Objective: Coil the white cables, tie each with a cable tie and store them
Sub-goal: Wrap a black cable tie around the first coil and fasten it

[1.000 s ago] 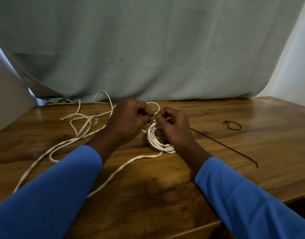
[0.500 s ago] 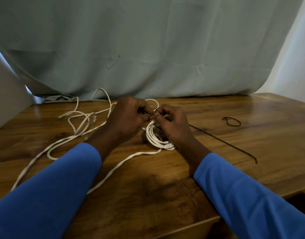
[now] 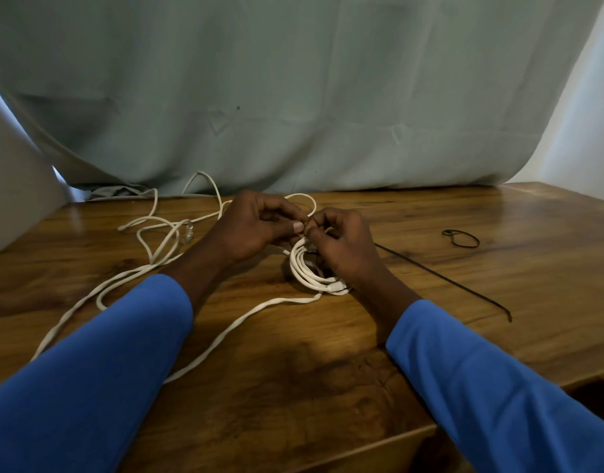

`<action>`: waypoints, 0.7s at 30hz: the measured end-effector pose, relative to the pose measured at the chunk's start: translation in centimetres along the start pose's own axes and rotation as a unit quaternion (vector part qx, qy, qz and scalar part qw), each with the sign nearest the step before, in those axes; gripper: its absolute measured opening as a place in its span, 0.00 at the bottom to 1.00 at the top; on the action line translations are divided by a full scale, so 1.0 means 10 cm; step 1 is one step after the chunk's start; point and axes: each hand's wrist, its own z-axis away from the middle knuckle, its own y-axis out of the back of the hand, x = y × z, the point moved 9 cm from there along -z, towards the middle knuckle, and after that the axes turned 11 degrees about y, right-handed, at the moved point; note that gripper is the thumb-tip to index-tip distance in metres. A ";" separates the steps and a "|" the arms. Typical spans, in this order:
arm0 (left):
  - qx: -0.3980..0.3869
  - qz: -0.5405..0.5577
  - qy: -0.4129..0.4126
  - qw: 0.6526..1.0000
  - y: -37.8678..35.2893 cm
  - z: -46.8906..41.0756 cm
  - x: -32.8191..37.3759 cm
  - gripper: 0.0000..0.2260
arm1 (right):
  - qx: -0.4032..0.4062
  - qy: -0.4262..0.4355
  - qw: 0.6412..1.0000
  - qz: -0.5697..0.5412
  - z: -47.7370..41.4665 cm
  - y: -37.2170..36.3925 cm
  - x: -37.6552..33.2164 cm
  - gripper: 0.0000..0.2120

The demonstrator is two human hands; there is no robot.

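Left hand (image 3: 256, 227): we see it raised just over the table (image 3: 498, 336), wrist low, fingers curled, thumb and forefinger pinched together at the tips.
Right hand (image 3: 345, 247): it faces the left, fingertips meeting it, fingers curled and pinching too, palm over the coil (image 3: 305, 276).
What they grip: a small dark end between the fingertips, which we take for the head of the cable tie (image 3: 444, 278); its tail lies straight on the table to the right.
Coil: one, of several white turns, on the table under the right hand.
Loose cable (image 3: 157, 247): sprawled to the left; we cannot count its strands.
Plug (image 3: 188, 232): one, clear.
Small black loop (image 3: 461, 238): one, well apart on the right.
Sleeves (image 3: 89, 387): two, blue.
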 end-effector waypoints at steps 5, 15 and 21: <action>0.002 0.115 0.054 0.992 -0.03 0.00 -0.13 0.08 | 0.001 -0.003 1.000 -0.012 0.00 0.00 0.01 0.04; -0.045 0.081 0.037 0.995 -0.06 0.03 -0.11 0.10 | -0.010 -0.023 0.999 -0.038 0.01 -0.01 0.03 0.05; 0.001 0.076 0.043 0.996 -0.02 0.00 -0.12 0.10 | -0.013 -0.015 0.999 -0.048 0.01 -0.02 0.01 0.06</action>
